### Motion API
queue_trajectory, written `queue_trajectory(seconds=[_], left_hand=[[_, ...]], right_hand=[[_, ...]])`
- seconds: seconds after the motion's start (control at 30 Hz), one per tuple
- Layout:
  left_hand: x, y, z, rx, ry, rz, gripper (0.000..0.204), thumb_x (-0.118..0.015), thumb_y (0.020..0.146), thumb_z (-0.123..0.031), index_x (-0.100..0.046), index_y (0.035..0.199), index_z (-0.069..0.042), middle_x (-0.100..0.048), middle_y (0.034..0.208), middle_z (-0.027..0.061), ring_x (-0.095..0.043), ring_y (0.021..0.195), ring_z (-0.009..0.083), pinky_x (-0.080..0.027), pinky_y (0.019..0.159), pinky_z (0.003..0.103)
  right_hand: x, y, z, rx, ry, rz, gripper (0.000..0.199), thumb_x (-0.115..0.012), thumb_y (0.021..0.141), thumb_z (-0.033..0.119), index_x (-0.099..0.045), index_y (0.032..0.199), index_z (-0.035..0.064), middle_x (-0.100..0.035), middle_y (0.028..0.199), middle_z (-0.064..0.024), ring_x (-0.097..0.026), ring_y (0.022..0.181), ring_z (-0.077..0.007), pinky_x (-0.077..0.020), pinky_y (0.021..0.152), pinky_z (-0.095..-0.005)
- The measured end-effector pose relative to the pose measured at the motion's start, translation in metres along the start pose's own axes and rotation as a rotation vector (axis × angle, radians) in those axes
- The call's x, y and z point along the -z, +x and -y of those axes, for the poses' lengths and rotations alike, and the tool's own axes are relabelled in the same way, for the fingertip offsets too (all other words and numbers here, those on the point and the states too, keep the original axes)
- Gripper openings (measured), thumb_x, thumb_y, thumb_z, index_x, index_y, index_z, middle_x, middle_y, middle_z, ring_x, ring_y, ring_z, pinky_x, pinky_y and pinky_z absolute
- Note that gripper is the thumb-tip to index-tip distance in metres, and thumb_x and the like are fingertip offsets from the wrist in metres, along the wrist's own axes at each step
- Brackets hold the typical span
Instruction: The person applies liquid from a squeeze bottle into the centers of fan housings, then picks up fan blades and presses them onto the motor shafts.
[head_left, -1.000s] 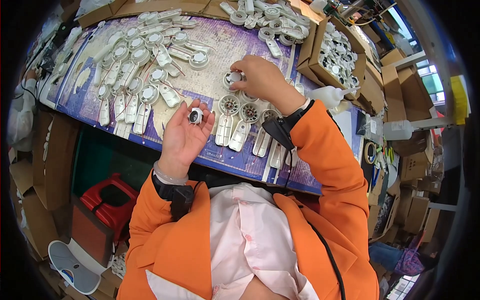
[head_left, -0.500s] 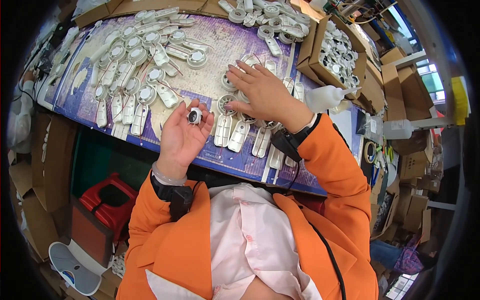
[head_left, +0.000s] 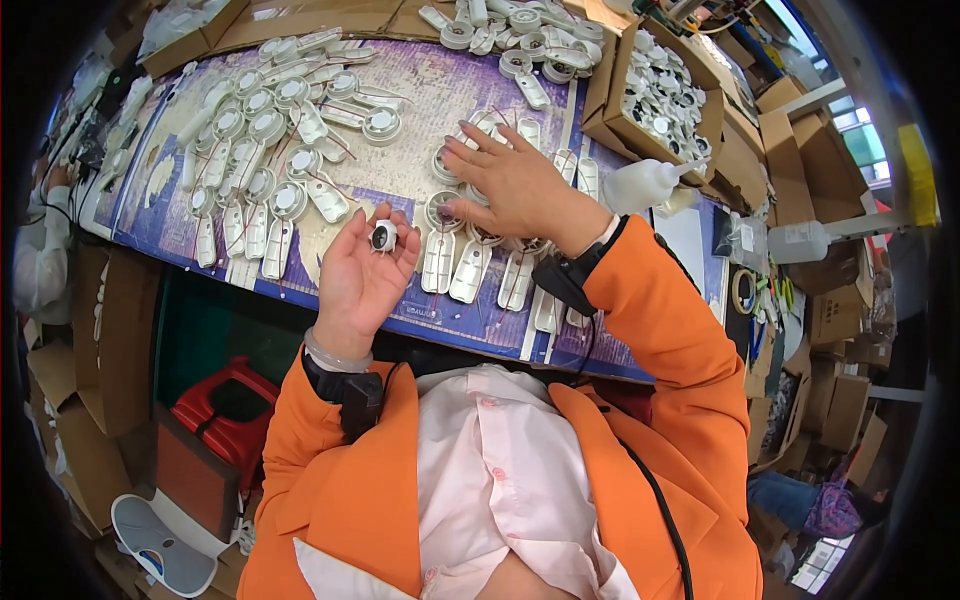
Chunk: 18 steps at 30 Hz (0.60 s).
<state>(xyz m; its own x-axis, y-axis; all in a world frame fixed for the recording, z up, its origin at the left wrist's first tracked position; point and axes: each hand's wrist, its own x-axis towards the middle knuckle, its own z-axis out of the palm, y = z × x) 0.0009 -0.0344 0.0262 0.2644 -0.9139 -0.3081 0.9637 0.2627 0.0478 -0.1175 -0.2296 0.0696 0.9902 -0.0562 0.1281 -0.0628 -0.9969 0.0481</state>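
My left hand (head_left: 362,268) is turned palm up with its fingers curled round a small white part with a black round face (head_left: 383,237), which looks like a small motor. My right hand (head_left: 515,188) lies flat, fingers spread, on a group of white plastic housings (head_left: 437,262) with round heads and long hollow handles. The palm and fingers hide several of those heads. To the left on the table is another cluster of similar housings (head_left: 290,200), white discs in their heads and thin red wires trailing from them.
A white squeeze bottle (head_left: 640,186) lies beside my right wrist. Behind it stands a cardboard box (head_left: 608,100) full of small white and black parts. More housings (head_left: 520,45) are piled at the far edge. A red stool (head_left: 225,410) is below the table at left.
The view has shifted slightly. My left hand still holds the small part, its black face now tilted a little lower; my right hand stays spread over the same housings.
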Motion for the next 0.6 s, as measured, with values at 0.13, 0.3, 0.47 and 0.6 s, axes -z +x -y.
queue_trajectory(seconds=[0.13, 0.3, 0.47, 0.6], left_hand=[[-0.006, -0.005, 0.003, -0.012, 0.025, 0.079, 0.031, -0.039, 0.095, -0.025, -0.048, 0.108, 0.002, -0.054, 0.104, 0.0155, -0.055, 0.097, 0.0250, -0.045, 0.092, 0.040], [-0.040, -0.010, 0.017, 0.011, 0.188, 0.063, 0.042, -0.032, 0.097, -0.030, -0.041, 0.121, 0.003, -0.049, 0.118, 0.0180, -0.049, 0.112, 0.0284, -0.041, 0.096, 0.041], [-0.034, -0.006, 0.023, 0.119, 0.209, 0.225, 0.045, -0.028, 0.098, -0.030, -0.036, 0.126, 0.004, -0.045, 0.125, 0.0188, -0.044, 0.119, 0.0295, -0.039, 0.098, 0.040], [-0.030, -0.002, 0.029, 0.171, 0.220, 0.248, 0.043, -0.028, 0.098, -0.028, -0.036, 0.126, 0.004, -0.043, 0.127, 0.0187, -0.043, 0.120, 0.0285, -0.039, 0.098, 0.039]], right_hand=[[0.019, 0.000, -0.004, -0.030, 0.063, -0.084, 0.046, -0.050, 0.088, 0.035, -0.047, 0.124, 0.0066, -0.046, 0.131, -0.0119, -0.038, 0.126, -0.0295, -0.0274, 0.104, -0.0447], [0.045, -0.012, 0.013, -0.064, 0.369, -0.228, 0.042, -0.062, 0.080, 0.022, -0.053, 0.118, 0.0071, -0.052, 0.124, -0.0119, -0.045, 0.119, -0.0303, -0.0324, 0.100, -0.0435], [0.038, -0.027, 0.042, 0.009, 0.475, -0.374, 0.046, -0.070, 0.073, 0.022, -0.056, 0.113, 0.0063, -0.054, 0.119, -0.0123, -0.048, 0.115, -0.0316, -0.0354, 0.097, -0.0419], [0.023, -0.030, 0.047, -0.027, 0.514, -0.388, 0.046, -0.073, 0.070, 0.022, -0.058, 0.110, 0.0064, -0.055, 0.119, -0.0122, -0.048, 0.114, -0.0319, -0.0362, 0.096, -0.0409]])
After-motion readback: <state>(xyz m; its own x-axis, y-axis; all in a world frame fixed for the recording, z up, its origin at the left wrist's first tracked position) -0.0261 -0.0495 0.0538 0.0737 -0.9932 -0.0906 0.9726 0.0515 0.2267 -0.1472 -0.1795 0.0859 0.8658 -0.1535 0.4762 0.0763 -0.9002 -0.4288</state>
